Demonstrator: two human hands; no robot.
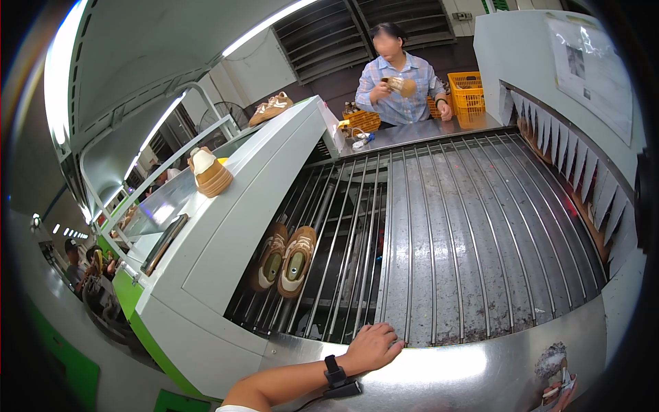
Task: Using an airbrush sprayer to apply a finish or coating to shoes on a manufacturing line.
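Observation:
My left hand (373,349) rests palm down on the metal ledge (439,371) at the near end of the roller conveyor, with its fingers lying over the edge and nothing in them. A black band with a small device (338,378) is on that wrist. My right hand (565,394) shows only in part at the lower right, closed around something small and whitish that I cannot make out. A pair of tan sneakers, a left one (270,257) and a right one (298,263), lies on the rods beyond my left hand, at the conveyor's left side.
Across the conveyor a person (401,82) holds a tan shoe (400,86). More sneakers (210,173) (272,108) and a dark flat device (165,244) sit on the machine housing at left. Metal strips (576,154) hang over the right opening. Yellow crates (467,93) stand behind.

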